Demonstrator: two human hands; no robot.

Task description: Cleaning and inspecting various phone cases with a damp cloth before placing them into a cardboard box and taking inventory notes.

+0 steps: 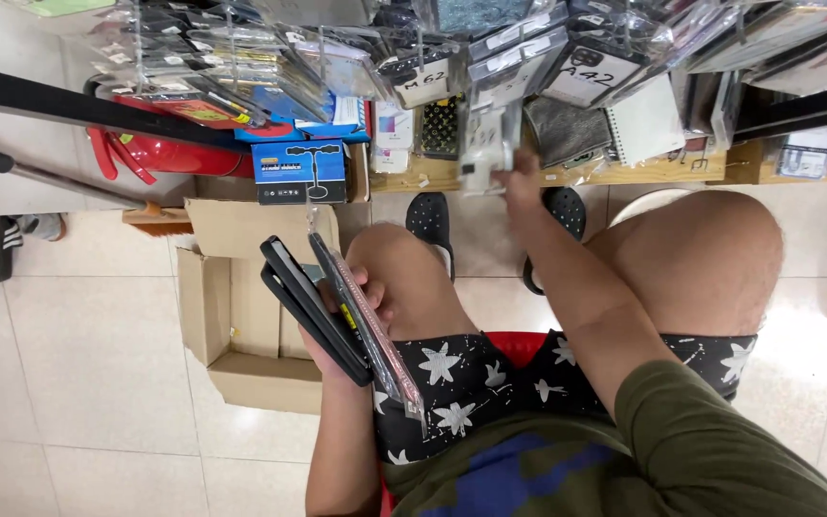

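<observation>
Two bare hands are at work as we sit on a red stool (509, 347) and look down past our knees. Far left, one red fire extinguisher (169, 153) lies on the pale tiled floor (88, 345), and beside it one open brown cardboard box (232, 335) stands on the tiles, just left of our left knee. One blue printed carton (299, 172) rests above that box, against the edge of the low wooden shelf (624, 172).

Our left hand (346, 330) is closed around a small stack of flat phone cases: we count two black slim cases (303, 306) lying one against the other, and one case in a clear plastic sleeve (366, 325) to their right, pressed against the left thigh. The fingers wrap the stack from beneath, and the thumb lies over the sleeve's edge.

Two black perforated clogs (430, 218) sit on our feet, under the shelf.

Our right hand (519, 177) reaches forward to the shelf and holds one pale case in a clear packet (485, 144), blurred so that we cannot tell how the fingers grip it. Many more packeted phone cases (528, 57) hang and lie in overlapping rows across the shelf, too crowded to count, with one white spiral notebook (645, 120) to the right.
</observation>
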